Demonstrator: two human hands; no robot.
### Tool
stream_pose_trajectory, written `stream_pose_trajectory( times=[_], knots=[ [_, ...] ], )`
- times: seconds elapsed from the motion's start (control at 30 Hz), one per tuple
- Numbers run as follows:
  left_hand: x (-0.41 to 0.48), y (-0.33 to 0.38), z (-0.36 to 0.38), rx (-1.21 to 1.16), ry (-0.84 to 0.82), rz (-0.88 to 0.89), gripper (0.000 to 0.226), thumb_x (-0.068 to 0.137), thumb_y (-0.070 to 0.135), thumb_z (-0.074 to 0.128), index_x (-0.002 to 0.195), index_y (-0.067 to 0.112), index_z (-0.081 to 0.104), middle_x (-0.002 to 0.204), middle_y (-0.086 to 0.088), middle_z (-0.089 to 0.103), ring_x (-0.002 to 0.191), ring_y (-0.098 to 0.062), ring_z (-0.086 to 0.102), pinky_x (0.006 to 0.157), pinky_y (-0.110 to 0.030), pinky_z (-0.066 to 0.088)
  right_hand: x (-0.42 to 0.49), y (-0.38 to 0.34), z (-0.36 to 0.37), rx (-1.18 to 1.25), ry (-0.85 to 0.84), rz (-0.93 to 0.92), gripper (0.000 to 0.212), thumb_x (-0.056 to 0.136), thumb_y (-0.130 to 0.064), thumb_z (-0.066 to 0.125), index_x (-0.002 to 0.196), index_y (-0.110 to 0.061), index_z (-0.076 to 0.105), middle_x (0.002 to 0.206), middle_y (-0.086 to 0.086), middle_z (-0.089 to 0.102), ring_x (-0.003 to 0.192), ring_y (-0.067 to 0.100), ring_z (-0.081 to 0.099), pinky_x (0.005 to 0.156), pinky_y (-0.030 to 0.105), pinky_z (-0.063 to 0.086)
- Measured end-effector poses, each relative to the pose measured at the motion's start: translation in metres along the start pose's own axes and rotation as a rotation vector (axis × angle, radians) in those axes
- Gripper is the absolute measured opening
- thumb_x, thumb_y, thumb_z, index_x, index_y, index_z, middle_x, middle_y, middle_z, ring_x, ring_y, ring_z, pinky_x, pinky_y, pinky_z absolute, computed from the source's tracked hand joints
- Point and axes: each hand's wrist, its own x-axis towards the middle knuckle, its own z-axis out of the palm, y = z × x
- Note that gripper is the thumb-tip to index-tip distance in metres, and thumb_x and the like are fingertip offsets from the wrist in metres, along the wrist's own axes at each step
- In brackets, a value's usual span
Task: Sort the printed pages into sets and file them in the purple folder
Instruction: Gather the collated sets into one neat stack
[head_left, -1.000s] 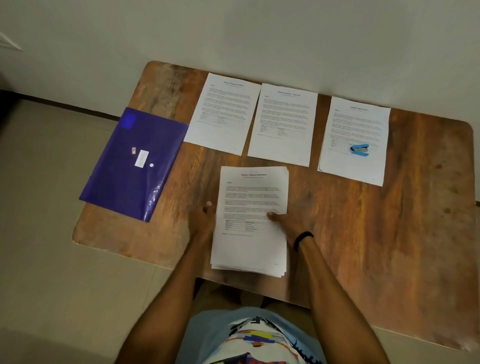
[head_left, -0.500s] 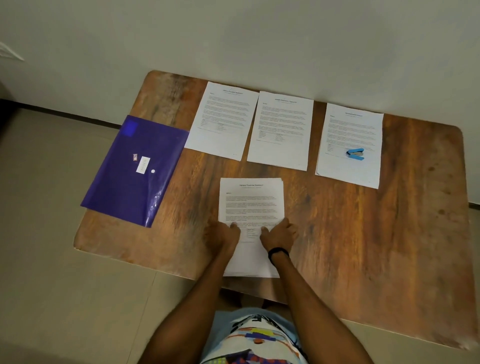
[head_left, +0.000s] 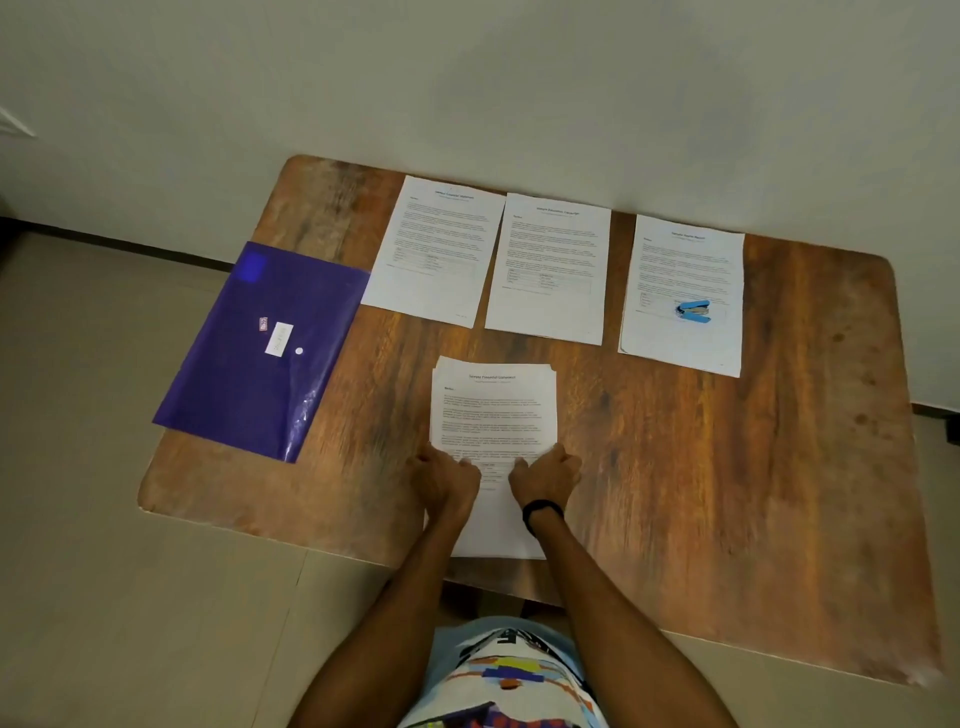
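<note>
Paper stack (head_left: 493, 410) lies central for dealing; left hand (head_left: 449, 478), right hand (head_left: 545, 473) rest on it; grip: we cannot tell.

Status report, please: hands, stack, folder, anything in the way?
Left hand and right hand on stack, grip unclear. Folder flat, far left, untouched. Stapler sits on right page.

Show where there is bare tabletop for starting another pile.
Widest bare wood: right of the stack, below the stapler page, to the table edge. A narrower strip separates purple folder from stack. The back row is crowded.
</note>
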Motion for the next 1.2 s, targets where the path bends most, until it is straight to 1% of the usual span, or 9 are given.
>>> stream_pose_trajectory(
  times=[0.23, 0.37, 0.63, 0.77, 0.9, 0.97, 1.07, 1.13, 1.2],
  knots=[
    [0.003, -0.001, -0.007, -0.079, 0.051, -0.085, 0.058, 0.087, 0.028, 0.073, 0.132, 0.003, 0.045, 0.127, -0.018, 0.059, 0.111, -0.036, 0.062, 0.087, -0.044, 0.057, 0.006, -0.001, -0.008, 0.014, -0.055, 0.012, 0.062, 0.090, -0.030, 0.068, 0.139, -0.004, 0.039, 0.133, 0.021, 0.048, 0.126, 0.035, 0.042, 0.100, 0.044, 0.044],
    [0.010, -0.006, -0.013, -0.103, 0.041, -0.057, 0.047, 0.087, 0.027, 0.074, 0.124, 0.005, 0.053, 0.120, -0.015, 0.066, 0.104, -0.034, 0.068, 0.083, -0.046, 0.060, 0.012, 0.000, -0.009, 0.013, -0.091, 0.017, 0.067, 0.089, -0.033, 0.070, 0.139, -0.005, 0.037, 0.134, 0.021, 0.048, 0.123, 0.036, 0.046, 0.099, 0.044, 0.046],
    [0.022, -0.017, -0.041, -0.450, -0.234, -0.083, 0.028, 0.093, 0.017, 0.066, 0.118, 0.006, 0.064, 0.112, -0.011, 0.070, 0.091, -0.025, 0.068, 0.080, -0.037, 0.058, 0.021, 0.011, -0.014, 0.126, -0.183, 0.028, 0.068, 0.088, -0.030, 0.074, 0.140, -0.010, 0.035, 0.136, 0.018, 0.043, 0.120, 0.034, 0.053, 0.096, 0.039, 0.049],
    [0.015, -0.009, -0.056, -0.428, -0.319, 0.125, 0.028, 0.096, 0.015, 0.063, 0.124, 0.010, 0.059, 0.118, -0.008, 0.067, 0.100, -0.025, 0.068, 0.083, -0.035, 0.057, 0.028, 0.018, -0.018, 0.199, -0.230, 0.011, 0.069, 0.082, -0.041, 0.077, 0.133, -0.016, 0.039, 0.130, 0.012, 0.049, 0.111, 0.028, 0.058, 0.095, 0.042, 0.054],
    [0.002, 0.010, -0.077, -0.358, -0.306, 0.413, 0.025, 0.098, 0.010, 0.059, 0.120, 0.020, 0.054, 0.119, 0.000, 0.062, 0.108, -0.019, 0.061, 0.085, -0.027, 0.052, 0.035, 0.019, -0.027, 0.412, -0.303, 0.025, 0.091, 0.058, -0.063, 0.087, 0.129, -0.023, 0.048, 0.125, 0.001, 0.060, 0.106, 0.020, 0.066, 0.089, 0.041, 0.059],
    [-0.005, 0.020, -0.093, -0.340, -0.317, 0.516, 0.025, 0.098, 0.007, 0.058, 0.112, 0.026, 0.053, 0.118, 0.001, 0.062, 0.107, -0.018, 0.061, 0.084, -0.023, 0.052, 0.036, 0.015, -0.038, 0.617, -0.398, 0.006, 0.089, 0.055, -0.054, 0.095, 0.128, -0.024, 0.054, 0.127, 0.005, 0.066, 0.107, 0.023, 0.069, 0.088, 0.044, 0.060],
    [-0.017, 0.035, -0.120, -0.315, -0.267, 0.555, 0.017, 0.099, 0.010, 0.058, 0.112, 0.018, 0.051, 0.111, 0.003, 0.059, 0.102, -0.014, 0.058, 0.072, -0.006, 0.041, 0.020, -0.004, -0.076, 0.797, -0.594, -0.126, 0.069, 0.073, -0.029, 0.091, 0.132, -0.015, 0.058, 0.128, 0.008, 0.068, 0.117, 0.029, 0.066, 0.096, 0.048, 0.054],
    [-0.022, 0.044, -0.138, -0.341, -0.225, 0.582, 0.019, 0.099, 0.012, 0.057, 0.116, 0.017, 0.050, 0.106, 0.009, 0.060, 0.094, 0.000, 0.059, 0.067, -0.003, 0.042, 0.014, -0.014, -0.096, 0.834, -0.617, -0.203, 0.061, 0.078, -0.024, 0.088, 0.131, -0.012, 0.061, 0.129, 0.009, 0.067, 0.118, 0.030, 0.065, 0.098, 0.047, 0.053],
    [-0.023, 0.050, -0.149, -0.412, -0.218, 0.612, 0.023, 0.099, 0.014, 0.058, 0.120, 0.019, 0.050, 0.106, 0.013, 0.062, 0.091, 0.006, 0.063, 0.067, -0.001, 0.045, 0.009, -0.023, -0.110, 0.840, -0.544, -0.261, 0.051, 0.078, -0.019, 0.086, 0.124, -0.010, 0.066, 0.123, 0.008, 0.071, 0.114, 0.028, 0.068, 0.095, 0.045, 0.055]
  ],
)
